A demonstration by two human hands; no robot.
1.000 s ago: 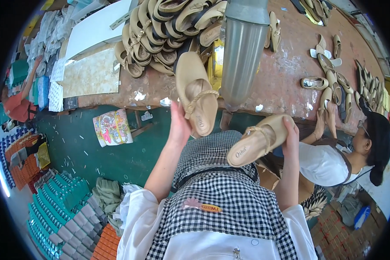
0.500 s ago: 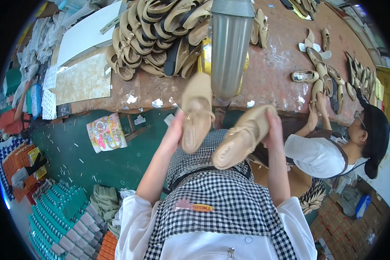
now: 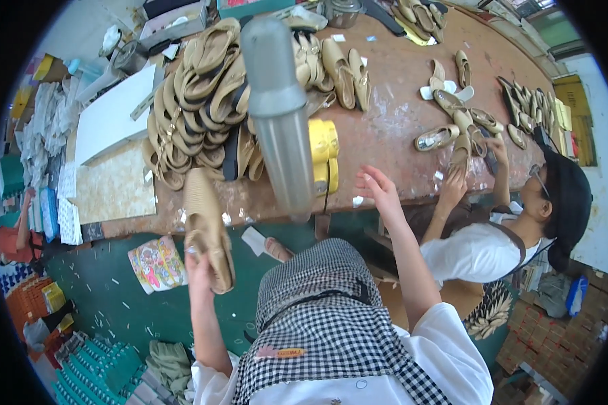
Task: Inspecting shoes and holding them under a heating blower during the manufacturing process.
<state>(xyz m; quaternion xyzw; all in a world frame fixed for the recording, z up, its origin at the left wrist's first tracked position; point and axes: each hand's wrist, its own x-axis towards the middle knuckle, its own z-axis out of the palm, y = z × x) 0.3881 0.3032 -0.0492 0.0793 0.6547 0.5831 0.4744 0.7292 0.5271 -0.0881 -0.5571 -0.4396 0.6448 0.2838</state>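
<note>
My left hand (image 3: 198, 268) grips a tan flat shoe (image 3: 204, 202) by its lower end, toe pointing up, just in front of the table's edge. A second tan layer shows along its right side; I cannot tell whether another shoe is pressed against it. My right hand (image 3: 381, 187) is empty, fingers stretched out and apart, above the table's front edge. Ahead of the left hand lies a big heap of tan shoes (image 3: 196, 101) with dark soles. A tan pair (image 3: 348, 73) stands beside the heap.
A grey tube-shaped lamp or machine part (image 3: 280, 128) hangs between my hands, with a yellow device (image 3: 324, 158) behind it. At my right a co-worker (image 3: 479, 250) handles tan shoes (image 3: 461, 150) on the table (image 3: 392, 121). A patterned stool (image 3: 157, 263) stands at the left.
My right hand has let go of its shoe and moved forward to the table's edge, open. My left hand has swung left and down with a shoe. The view has shifted.
</note>
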